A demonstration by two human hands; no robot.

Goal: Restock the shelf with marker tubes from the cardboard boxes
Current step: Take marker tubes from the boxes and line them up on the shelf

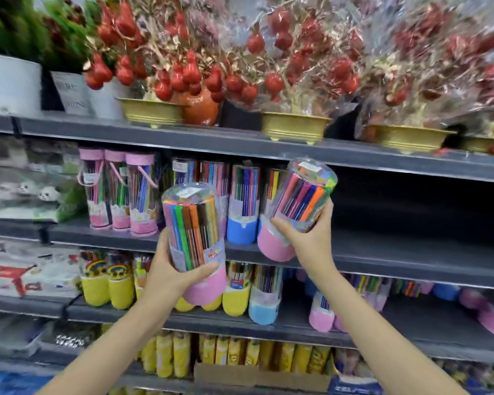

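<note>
Your left hand (166,269) wraps its fingers round a pink-based marker tube (194,240), held upright in front of the shelves. Your right hand (308,240) grips a second pink-based tube (294,206), tilted, at the front edge of the middle shelf (411,260). Behind it a blue-based tube (243,203) stands upright on that shelf.

Shelf (411,252) rt side open — tubes (241,203) left.
</note>
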